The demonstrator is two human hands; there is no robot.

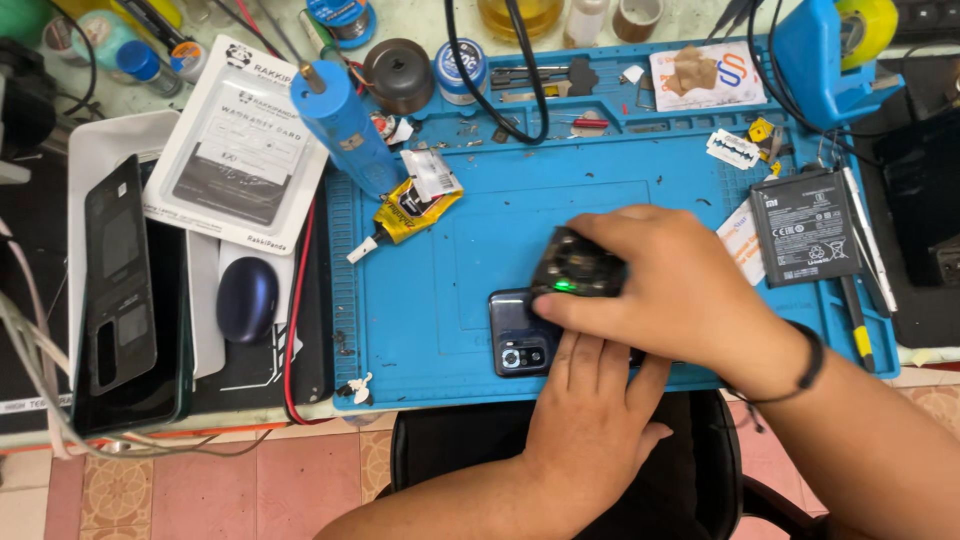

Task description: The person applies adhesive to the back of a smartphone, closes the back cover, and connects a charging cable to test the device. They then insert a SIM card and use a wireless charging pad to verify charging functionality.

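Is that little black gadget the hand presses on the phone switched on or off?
On, it seems: a green light glows on the black gadget that the right hand holds against the phone.

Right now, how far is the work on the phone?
Already done, it seems: the battery lies out on the blue mat, and a dark back cover lies apart at the left. In hand: the right hand presses a small black device with a green light onto the phone, while the left hand steadies it. Left: the battery and cover are not yet back on.
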